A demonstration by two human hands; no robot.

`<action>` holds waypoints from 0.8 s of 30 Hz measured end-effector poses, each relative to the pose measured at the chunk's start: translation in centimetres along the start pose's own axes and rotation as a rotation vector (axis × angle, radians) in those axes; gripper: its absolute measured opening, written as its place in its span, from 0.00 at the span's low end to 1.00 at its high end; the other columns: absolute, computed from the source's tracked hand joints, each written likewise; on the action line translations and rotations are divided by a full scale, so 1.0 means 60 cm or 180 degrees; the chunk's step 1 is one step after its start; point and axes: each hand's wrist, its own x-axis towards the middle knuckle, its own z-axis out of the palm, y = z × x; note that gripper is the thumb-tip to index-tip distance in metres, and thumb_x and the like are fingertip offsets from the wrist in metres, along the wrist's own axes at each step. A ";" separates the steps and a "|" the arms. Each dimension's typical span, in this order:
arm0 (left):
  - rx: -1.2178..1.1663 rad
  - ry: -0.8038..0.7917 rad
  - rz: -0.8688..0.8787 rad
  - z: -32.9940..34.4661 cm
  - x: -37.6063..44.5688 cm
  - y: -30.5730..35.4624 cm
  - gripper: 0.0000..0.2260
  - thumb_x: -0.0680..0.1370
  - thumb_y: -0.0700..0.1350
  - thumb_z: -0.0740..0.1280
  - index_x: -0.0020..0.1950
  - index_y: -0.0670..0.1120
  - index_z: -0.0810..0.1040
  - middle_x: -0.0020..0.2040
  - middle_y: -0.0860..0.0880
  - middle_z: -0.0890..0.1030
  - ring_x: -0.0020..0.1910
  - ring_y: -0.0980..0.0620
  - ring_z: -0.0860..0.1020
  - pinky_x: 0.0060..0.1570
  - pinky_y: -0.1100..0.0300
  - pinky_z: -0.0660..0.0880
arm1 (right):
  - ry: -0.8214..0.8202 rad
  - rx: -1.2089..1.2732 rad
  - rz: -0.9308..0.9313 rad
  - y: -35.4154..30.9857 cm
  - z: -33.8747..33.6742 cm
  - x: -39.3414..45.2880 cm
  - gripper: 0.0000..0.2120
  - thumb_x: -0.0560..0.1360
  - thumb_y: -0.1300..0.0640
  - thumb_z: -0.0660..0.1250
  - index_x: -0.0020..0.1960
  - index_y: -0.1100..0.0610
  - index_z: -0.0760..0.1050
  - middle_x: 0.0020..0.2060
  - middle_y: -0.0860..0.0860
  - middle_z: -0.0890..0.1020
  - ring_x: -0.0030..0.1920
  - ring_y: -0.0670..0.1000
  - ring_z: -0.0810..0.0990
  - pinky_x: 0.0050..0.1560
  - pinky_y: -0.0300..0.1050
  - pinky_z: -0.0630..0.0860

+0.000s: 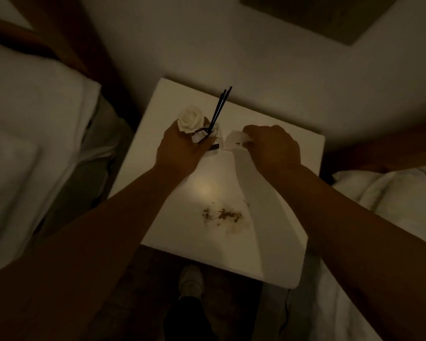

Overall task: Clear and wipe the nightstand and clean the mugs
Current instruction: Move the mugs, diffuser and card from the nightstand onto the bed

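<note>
Two hands are reaching over the white table point(172, 107) in dim light. The left hand point(180, 148) is gripping a small diffuser point(208, 136) at the far middle of the table; black reeds point(220, 107) and a white rose point(190, 119) are sticking up from it. Just beside it, the right hand point(273, 146) is pinching a small white paper point(235, 141) between its fingers point(250, 131), and the paper is showing a dark spot. A brown stain point(221, 215) is lying on the near part of the table, well apart from both hands. White bedding point(22, 119) is lying to the left, more bedding to the right. I am seeing no mug.
</note>
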 end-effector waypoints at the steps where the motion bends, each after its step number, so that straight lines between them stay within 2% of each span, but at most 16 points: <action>1: -0.0079 0.0069 -0.0017 -0.026 -0.006 -0.001 0.17 0.70 0.50 0.75 0.55 0.47 0.78 0.55 0.45 0.81 0.57 0.47 0.79 0.59 0.44 0.76 | -0.0010 -0.0011 -0.0074 -0.025 -0.004 0.009 0.08 0.79 0.54 0.59 0.54 0.54 0.76 0.45 0.54 0.81 0.47 0.57 0.75 0.36 0.45 0.66; 5: -0.0153 0.0391 -0.0069 -0.149 -0.040 -0.011 0.15 0.73 0.44 0.74 0.57 0.44 0.76 0.54 0.46 0.80 0.57 0.47 0.79 0.58 0.43 0.76 | -0.0178 -0.0014 -0.0535 -0.154 -0.012 0.039 0.09 0.79 0.54 0.60 0.55 0.54 0.77 0.45 0.54 0.81 0.47 0.56 0.75 0.37 0.47 0.71; 8: -0.0002 0.0883 -0.0314 -0.251 -0.082 -0.012 0.23 0.71 0.51 0.75 0.61 0.43 0.76 0.54 0.50 0.80 0.56 0.50 0.79 0.58 0.52 0.76 | -0.0208 -0.0052 -0.0952 -0.268 -0.010 0.052 0.07 0.79 0.53 0.61 0.51 0.52 0.77 0.43 0.54 0.80 0.47 0.56 0.76 0.36 0.45 0.67; 9: -0.0068 0.1041 -0.0371 -0.289 -0.101 -0.016 0.23 0.71 0.50 0.76 0.61 0.42 0.76 0.54 0.49 0.81 0.56 0.49 0.80 0.57 0.53 0.76 | -0.0233 -0.0070 -0.1079 -0.314 -0.008 0.054 0.08 0.79 0.52 0.61 0.52 0.51 0.77 0.44 0.54 0.80 0.48 0.57 0.76 0.37 0.44 0.67; 11: -0.0270 0.1292 -0.0376 -0.362 -0.140 -0.023 0.17 0.72 0.43 0.75 0.57 0.42 0.77 0.53 0.44 0.81 0.55 0.44 0.80 0.57 0.46 0.76 | -0.0285 -0.0011 -0.1297 -0.405 -0.005 0.055 0.09 0.78 0.53 0.62 0.56 0.50 0.78 0.47 0.56 0.80 0.50 0.58 0.77 0.39 0.45 0.70; 13: -0.0110 0.1497 -0.0394 -0.436 -0.183 -0.036 0.10 0.72 0.44 0.74 0.51 0.47 0.78 0.51 0.46 0.82 0.52 0.46 0.81 0.54 0.44 0.78 | -0.0330 -0.0003 -0.1583 -0.495 0.000 0.053 0.08 0.78 0.56 0.63 0.54 0.51 0.79 0.46 0.55 0.81 0.49 0.58 0.78 0.41 0.48 0.75; 15: 0.0120 0.1810 -0.0353 -0.511 -0.238 -0.052 0.08 0.72 0.48 0.73 0.48 0.58 0.77 0.48 0.53 0.81 0.49 0.58 0.80 0.52 0.53 0.78 | -0.0431 -0.0107 -0.1977 -0.591 0.011 0.041 0.05 0.78 0.57 0.63 0.48 0.54 0.77 0.41 0.54 0.79 0.45 0.57 0.77 0.40 0.49 0.76; 16: 0.0139 0.1978 -0.0356 -0.545 -0.265 -0.058 0.09 0.73 0.49 0.73 0.48 0.61 0.76 0.48 0.55 0.80 0.48 0.60 0.79 0.51 0.55 0.78 | -0.0468 -0.0115 -0.2167 -0.635 0.016 0.033 0.05 0.78 0.57 0.63 0.47 0.55 0.77 0.40 0.54 0.79 0.44 0.57 0.77 0.39 0.51 0.76; 18: 0.0065 0.2333 -0.0474 -0.611 -0.323 -0.080 0.09 0.73 0.48 0.74 0.48 0.58 0.77 0.50 0.53 0.81 0.48 0.59 0.78 0.50 0.54 0.78 | -0.0533 -0.0019 -0.2512 -0.722 0.032 0.012 0.06 0.78 0.56 0.63 0.48 0.56 0.77 0.41 0.54 0.79 0.44 0.58 0.77 0.40 0.53 0.76; 21: 0.0089 0.2802 -0.0628 -0.693 -0.400 -0.120 0.10 0.72 0.46 0.74 0.51 0.51 0.77 0.50 0.54 0.80 0.48 0.64 0.77 0.46 0.66 0.76 | -0.0522 -0.0044 -0.2931 -0.834 0.059 -0.021 0.07 0.79 0.54 0.62 0.49 0.55 0.77 0.39 0.52 0.77 0.42 0.56 0.75 0.35 0.47 0.69; 22: 0.0027 0.2912 -0.0655 -0.714 -0.423 -0.132 0.11 0.72 0.44 0.75 0.51 0.49 0.77 0.49 0.53 0.79 0.49 0.63 0.77 0.46 0.66 0.78 | -0.0568 -0.0116 -0.3033 -0.867 0.067 -0.032 0.06 0.79 0.54 0.62 0.48 0.54 0.76 0.37 0.51 0.76 0.40 0.54 0.73 0.34 0.45 0.66; 24: -0.0052 0.3134 -0.0733 -0.751 -0.468 -0.161 0.11 0.72 0.41 0.74 0.52 0.46 0.78 0.51 0.50 0.79 0.51 0.58 0.78 0.48 0.55 0.81 | -0.0670 -0.0228 -0.3255 -0.932 0.087 -0.055 0.06 0.79 0.54 0.62 0.45 0.53 0.75 0.35 0.50 0.74 0.38 0.54 0.73 0.33 0.44 0.63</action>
